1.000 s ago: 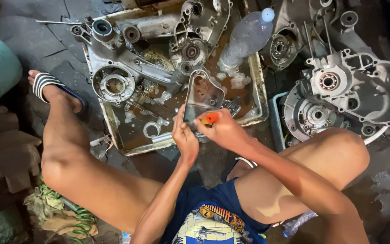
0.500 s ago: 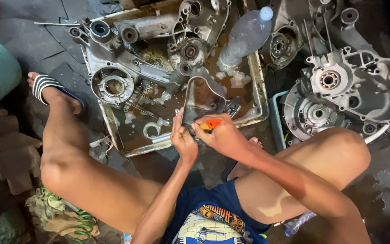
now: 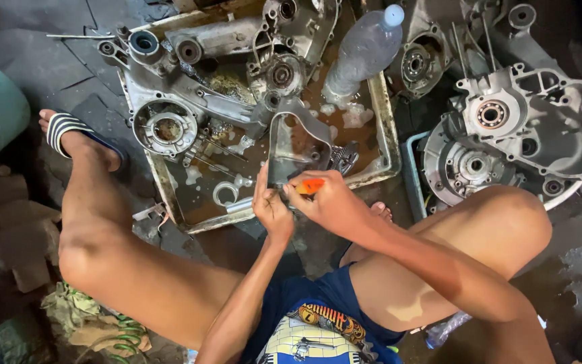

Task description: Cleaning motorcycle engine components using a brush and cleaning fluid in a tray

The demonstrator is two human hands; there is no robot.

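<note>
Item: bare-handed work on engine parts, person squatting on a dark floor (image 3: 28, 74). Left hand (image 3: 271, 209): close together with the right, fingers closed on the near edge of a thin grey metal cover (image 3: 296, 138), which stands tilted up out of the tray just ahead of both hands. Right hand (image 3: 328, 199): clamped on a small orange-handled tool (image 3: 309, 186), its working end hidden against the cover's lower edge; what kind of tool it is cannot be told. Tray (image 3: 389, 145): shallow metal, rusty, holding brownish liquid with white foam, directly beyond the hands. In it, left of and beyond the hands: a large engine casing (image 3: 170, 101) with round bearing seats, a loose metal ring (image 3: 223, 193) near the left hand, and small rods and bits. Beyond the right hand: a clear plastic bottle (image 3: 365, 50) lying slanted over the tray's far corner. Right of the right hand, past the raised knee: two more casing halves (image 3: 527, 128) stacked on the floor. Left of the left hand: a foot in a striped sandal (image 3: 65, 128) beside the tray. Risks, as judged: the wet cover could slip from the left hand's light pinch and drop into the liquid; the tool could skid off the slick metal toward the left hand's fingers, since the hands work so near each other; the slanted bottle could roll off the tray rim if the tray is jostled.
</note>
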